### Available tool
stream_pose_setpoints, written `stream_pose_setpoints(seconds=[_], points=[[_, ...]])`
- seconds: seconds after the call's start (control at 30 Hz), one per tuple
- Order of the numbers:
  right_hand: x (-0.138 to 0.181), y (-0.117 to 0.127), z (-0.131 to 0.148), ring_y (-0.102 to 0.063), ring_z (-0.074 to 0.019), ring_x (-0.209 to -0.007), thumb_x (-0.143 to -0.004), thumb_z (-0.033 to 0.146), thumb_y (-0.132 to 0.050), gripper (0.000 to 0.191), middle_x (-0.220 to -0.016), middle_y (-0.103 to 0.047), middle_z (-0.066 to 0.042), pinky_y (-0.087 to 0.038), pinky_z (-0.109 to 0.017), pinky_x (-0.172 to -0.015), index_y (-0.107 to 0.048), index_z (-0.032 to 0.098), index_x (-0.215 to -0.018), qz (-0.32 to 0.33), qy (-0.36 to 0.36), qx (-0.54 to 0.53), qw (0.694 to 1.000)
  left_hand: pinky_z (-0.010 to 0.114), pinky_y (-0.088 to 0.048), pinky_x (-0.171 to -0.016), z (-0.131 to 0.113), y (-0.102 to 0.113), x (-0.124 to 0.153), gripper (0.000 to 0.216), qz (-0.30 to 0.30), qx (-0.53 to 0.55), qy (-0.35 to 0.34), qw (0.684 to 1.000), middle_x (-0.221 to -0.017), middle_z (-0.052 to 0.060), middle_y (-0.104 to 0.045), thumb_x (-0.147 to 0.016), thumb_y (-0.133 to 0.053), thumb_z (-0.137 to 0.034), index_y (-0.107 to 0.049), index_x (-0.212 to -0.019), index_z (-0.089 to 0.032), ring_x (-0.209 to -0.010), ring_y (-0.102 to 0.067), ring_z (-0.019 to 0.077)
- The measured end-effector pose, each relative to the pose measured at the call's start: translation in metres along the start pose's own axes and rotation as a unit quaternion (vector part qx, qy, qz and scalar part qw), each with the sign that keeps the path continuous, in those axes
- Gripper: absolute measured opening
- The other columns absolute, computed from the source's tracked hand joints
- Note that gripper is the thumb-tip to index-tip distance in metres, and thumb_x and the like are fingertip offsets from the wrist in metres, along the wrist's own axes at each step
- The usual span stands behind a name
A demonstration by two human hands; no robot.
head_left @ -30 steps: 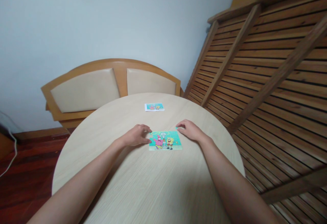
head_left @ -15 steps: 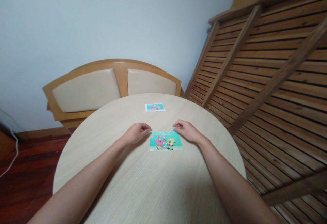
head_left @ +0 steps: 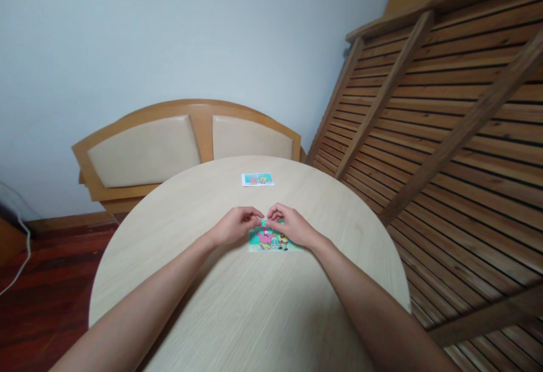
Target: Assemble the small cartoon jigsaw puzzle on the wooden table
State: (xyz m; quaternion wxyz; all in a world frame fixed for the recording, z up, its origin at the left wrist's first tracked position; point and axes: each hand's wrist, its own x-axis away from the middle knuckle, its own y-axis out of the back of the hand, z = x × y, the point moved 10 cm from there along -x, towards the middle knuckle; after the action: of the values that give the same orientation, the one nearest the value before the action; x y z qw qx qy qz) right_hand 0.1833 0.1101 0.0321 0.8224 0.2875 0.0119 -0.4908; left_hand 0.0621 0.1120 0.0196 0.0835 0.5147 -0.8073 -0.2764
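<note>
A flat teal cartoon picture [head_left: 265, 240] with a pink starfish and a yellow sponge figure lies on the round table in front of me. My left hand [head_left: 240, 224] is over its upper left part, thumb and fingers pinched at the top edge. What those fingertips hold is too small to make out. Close beside it, my right hand [head_left: 291, 225] covers the upper right of the picture, its fingers curled in a pinch. The small teal piece it held a moment ago is mostly hidden by the fingers. Both sets of fingertips nearly meet above the picture's top edge.
Farther back on the pale wooden table [head_left: 203, 191] lies a smaller white-edged card [head_left: 258, 179] with a similar cartoon. Behind the table stands a padded headboard [head_left: 144, 151] against the wall. A slatted wooden frame [head_left: 424, 134] leans at the right.
Both hands have moved inward along the picture's top edge, the right one farther, and now almost touch. The right hand now covers part of the picture. The picture and the far card stay in place.
</note>
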Motion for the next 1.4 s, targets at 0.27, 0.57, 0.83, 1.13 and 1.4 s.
stream_pose_setpoints(seconds=[0.27, 0.57, 0.83, 1.13, 1.4], points=[[0.002, -0.004, -0.005, -0.063, -0.0171, -0.081, -0.084, 0.047, -0.073, 0.036, -0.086, -0.067, 0.000, -0.046, -0.030, -0.074, -0.052, 0.021, -0.098, 0.032, -0.010, -0.044, 0.998, 0.026, -0.047, -0.075, -0.031, -0.001, 0.011, 0.025, 0.036, -0.113, -0.133, 0.984, -0.097, 0.005, -0.072, -0.094, -0.058, -0.029, -0.072, -0.112, -0.019, -0.081, -0.062, 0.0161], [0.004, -0.006, -0.006, -0.065, -0.0180, -0.080, -0.079, 0.050, -0.077, 0.043, -0.085, -0.069, -0.001, -0.046, -0.029, -0.069, -0.050, 0.022, -0.098, 0.049, -0.036, -0.066, 0.996, 0.028, -0.049, -0.082, -0.039, -0.001, 0.016, 0.023, 0.041, -0.174, -0.173, 0.969, -0.099, 0.005, -0.072, -0.096, -0.060, -0.035, -0.071, -0.111, -0.021, -0.087, -0.065, 0.0176], [0.003, -0.007, -0.002, -0.065, -0.0177, -0.079, -0.081, 0.047, -0.075, 0.037, -0.081, -0.068, -0.001, -0.047, -0.029, -0.071, -0.057, 0.019, -0.098, 0.045, -0.025, -0.056, 0.997, 0.027, -0.049, -0.080, -0.037, 0.001, 0.015, 0.021, 0.030, -0.209, -0.142, 0.967, -0.097, 0.004, -0.073, -0.094, -0.063, -0.036, -0.070, -0.105, -0.021, -0.088, -0.066, 0.0180], [0.006, -0.005, 0.003, -0.061, -0.0255, -0.112, -0.081, 0.046, -0.076, 0.041, -0.118, -0.069, -0.010, -0.045, -0.041, -0.101, -0.072, 0.020, -0.113, 0.068, 0.054, 0.166, 0.982, 0.027, -0.047, -0.075, -0.009, 0.025, 0.012, 0.021, 0.005, -0.280, -0.061, 0.958, -0.094, 0.003, -0.073, -0.088, -0.067, -0.041, -0.073, -0.097, -0.023, -0.086, -0.067, 0.0198], [0.012, -0.020, -0.005, -0.048, -0.0301, -0.130, -0.075, 0.063, -0.076, 0.066, -0.138, -0.059, -0.012, -0.037, -0.045, -0.111, -0.068, 0.023, -0.128, 0.129, 0.045, 0.230, 0.963, 0.029, -0.047, -0.077, 0.005, 0.023, 0.010, 0.023, 0.026, -0.279, -0.044, 0.959, -0.095, 0.005, -0.072, -0.086, -0.067, -0.040, -0.073, -0.098, -0.022, -0.089, -0.065, 0.0212]])
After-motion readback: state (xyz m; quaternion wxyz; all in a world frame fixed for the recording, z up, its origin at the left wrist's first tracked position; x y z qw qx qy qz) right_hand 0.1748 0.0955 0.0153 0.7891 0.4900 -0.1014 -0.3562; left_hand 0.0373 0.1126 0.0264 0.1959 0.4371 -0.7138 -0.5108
